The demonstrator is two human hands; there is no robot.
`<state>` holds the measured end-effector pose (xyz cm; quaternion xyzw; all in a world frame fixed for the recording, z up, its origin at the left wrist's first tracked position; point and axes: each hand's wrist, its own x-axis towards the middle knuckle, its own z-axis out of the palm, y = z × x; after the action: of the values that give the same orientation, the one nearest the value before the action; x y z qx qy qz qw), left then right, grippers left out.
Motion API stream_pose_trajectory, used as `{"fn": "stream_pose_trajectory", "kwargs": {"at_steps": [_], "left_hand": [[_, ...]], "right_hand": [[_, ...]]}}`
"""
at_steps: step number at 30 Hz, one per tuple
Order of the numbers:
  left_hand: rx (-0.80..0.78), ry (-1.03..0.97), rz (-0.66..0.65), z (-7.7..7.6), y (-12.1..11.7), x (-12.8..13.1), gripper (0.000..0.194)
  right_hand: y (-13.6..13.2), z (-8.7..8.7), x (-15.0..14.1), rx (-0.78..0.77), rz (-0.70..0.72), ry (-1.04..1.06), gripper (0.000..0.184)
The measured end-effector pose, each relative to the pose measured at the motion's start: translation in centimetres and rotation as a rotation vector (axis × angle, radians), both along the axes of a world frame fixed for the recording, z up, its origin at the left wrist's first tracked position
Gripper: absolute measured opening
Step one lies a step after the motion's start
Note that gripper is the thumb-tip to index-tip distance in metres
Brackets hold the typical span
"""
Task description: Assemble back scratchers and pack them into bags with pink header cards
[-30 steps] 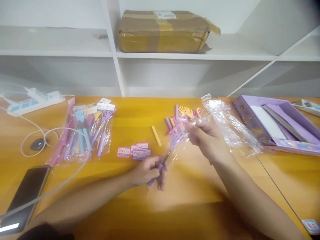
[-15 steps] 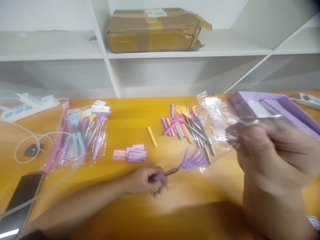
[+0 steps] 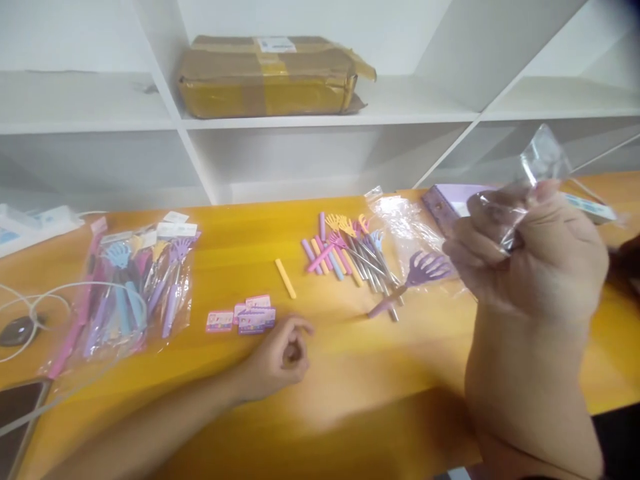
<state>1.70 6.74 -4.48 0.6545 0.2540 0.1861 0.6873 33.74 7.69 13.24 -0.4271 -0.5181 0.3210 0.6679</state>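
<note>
My right hand is raised at the right, closed on a crumpled clear plastic bag that sticks up above its fingers. Low in the middle, my left hand has loosely curled fingers with a gap between them and nothing in it. Beside it are several small pink and purple printed cards. A purple back scratcher, claw to the right, is between my hands, apart from the left one. Behind it lies a pile of metal rods with coloured claw heads and coloured handle tubes.
At the left is a clear bag of back scratchers, near a phone and white cables. A yellow tube lies alone in the middle. Clear plastic bags and a purple box are back right. A cardboard box sits on the shelf.
My left hand has let go of the purple back scratcher, which is now farther right and back. My right hand has risen with the plastic bag. The view has turned right.
</note>
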Motion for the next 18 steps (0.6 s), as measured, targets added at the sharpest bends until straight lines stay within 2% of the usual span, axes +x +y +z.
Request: {"fn": "stream_pose_trajectory", "kwargs": {"at_steps": [2,5,7,9,12,15,18], "left_hand": [[0.07,0.05,0.048,0.2,0.1,1.2,0.066],[0.13,0.139,0.054,0.6,0.5,4.6,0.111],[0.169,0.155,0.023,0.5,0.9,7.6,0.122],[0.153,0.087,0.029,-0.1,1.4,10.4,0.105],[-0.005,-0.092,-0.015,-1.6,1.7,13.2,0.066],[-0.057,-0.11,-0.047,-2.4,1.7,14.1,0.043],[0.057,-0.042,-0.119,-1.9,1.5,13.6,0.026]], "right_hand": [[-1.0,0.6,-1.8,-0.052,0.069,0.051,0.055],[-2.1,1.2,-3.7,-0.074,0.103,0.113,0.057],[-2.4,1.3,-4.5,-0.081,0.082,0.114,0.057],[-2.3,1.4,-4.9,-0.059,0.046,0.121,0.06],[-2.2,1.7,-5.6,-0.04,0.02,0.156,0.06],[-2.8,2.3,-6.5,-0.074,0.011,0.2,0.058],[-3.6,2.6,-5.3,-0.096,-0.043,0.253,0.057]]}}
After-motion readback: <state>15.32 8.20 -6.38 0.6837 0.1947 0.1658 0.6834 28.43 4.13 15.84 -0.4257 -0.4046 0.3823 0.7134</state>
